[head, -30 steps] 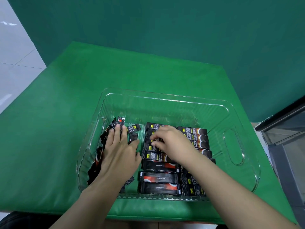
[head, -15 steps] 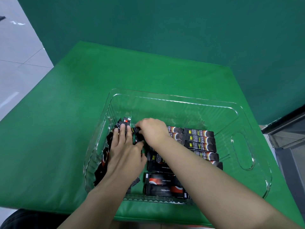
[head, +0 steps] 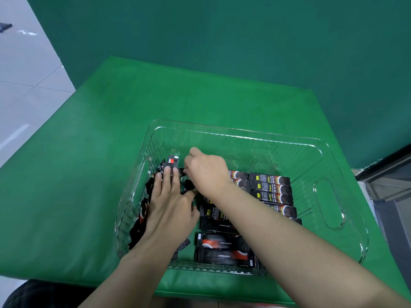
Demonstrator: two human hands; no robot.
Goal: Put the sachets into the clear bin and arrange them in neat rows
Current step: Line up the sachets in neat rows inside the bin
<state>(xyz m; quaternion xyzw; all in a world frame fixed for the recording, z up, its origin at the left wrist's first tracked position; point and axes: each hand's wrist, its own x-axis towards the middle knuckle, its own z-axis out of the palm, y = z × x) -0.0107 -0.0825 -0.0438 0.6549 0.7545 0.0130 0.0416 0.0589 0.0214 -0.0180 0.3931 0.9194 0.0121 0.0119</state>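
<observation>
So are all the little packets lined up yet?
Not quite. All the sachets in view are already in the bin, and rows lie flat on the right. On the left, the left hand presses on a messy pile while the right hand pinches one sachet. That pile remains to be sorted.

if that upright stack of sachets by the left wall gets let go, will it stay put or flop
Probably flops: the stack stands on edge, leaning on the bin wall, with the left hand pressed flat against it. The sachets look thin and glossy, so likely light and prone to sliding apart. Those lying flat seem stable.
</observation>
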